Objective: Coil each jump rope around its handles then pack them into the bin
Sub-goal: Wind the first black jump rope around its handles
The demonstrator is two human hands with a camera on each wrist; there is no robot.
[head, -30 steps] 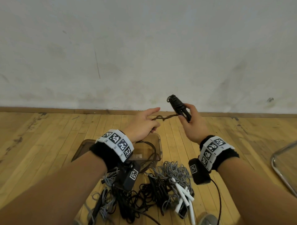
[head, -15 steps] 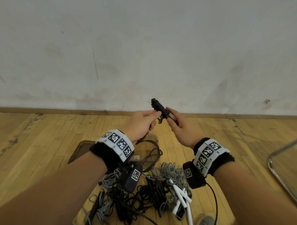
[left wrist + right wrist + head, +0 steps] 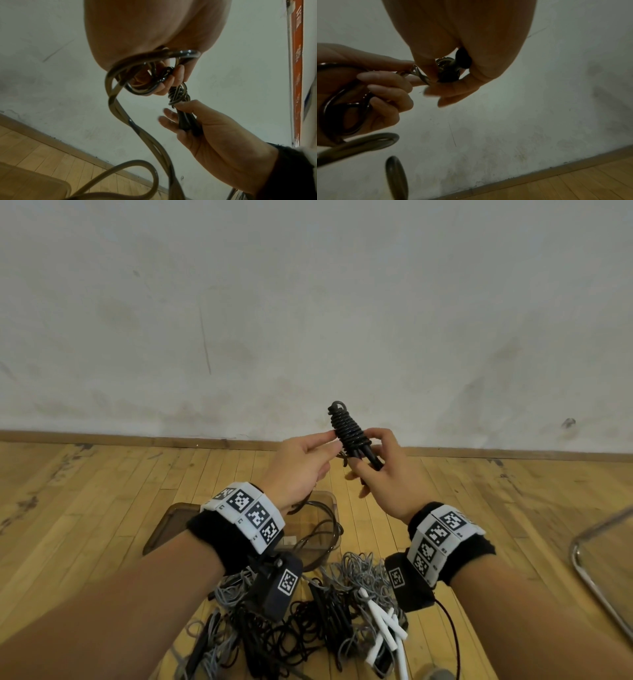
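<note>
Held upright in the right hand [image 3: 383, 474]: a black jump rope [image 3: 351, 433], its cord already wound in tight turns around the paired handles, fingers curled round the bare lower ends so the wrapped part stays exposed for more winding. Pinched between thumb and fingertips of the left hand [image 3: 301, 463]: the loose cord, pressed right against the side of the coil, likely to keep tension and lay the next turn snugly. Seen from the left wrist, slack loops of that cord [image 3: 120, 108] hanging from under the left palm and trailing down toward the floor, so some length apparently left to wind. Directly below the hands, on the wooden floor [image 3: 102, 508] near the wall's baseboard: the clear brown bin [image 3: 161, 532], with a loop of cord drooping into or across it; which of the two cannot be told. Nearer the lower edge of the floor in view: a tangled pile of ropes [image 3: 308, 611], grey and black, with white handles [image 3: 380, 618], not yet coiled.

Compared with a second ago: hands closer together, left fingertips now against the coil rather than drawing cord out to the side; bundle tipped from a left-leaning slant to nearly vertical, and held more centrally.
</note>
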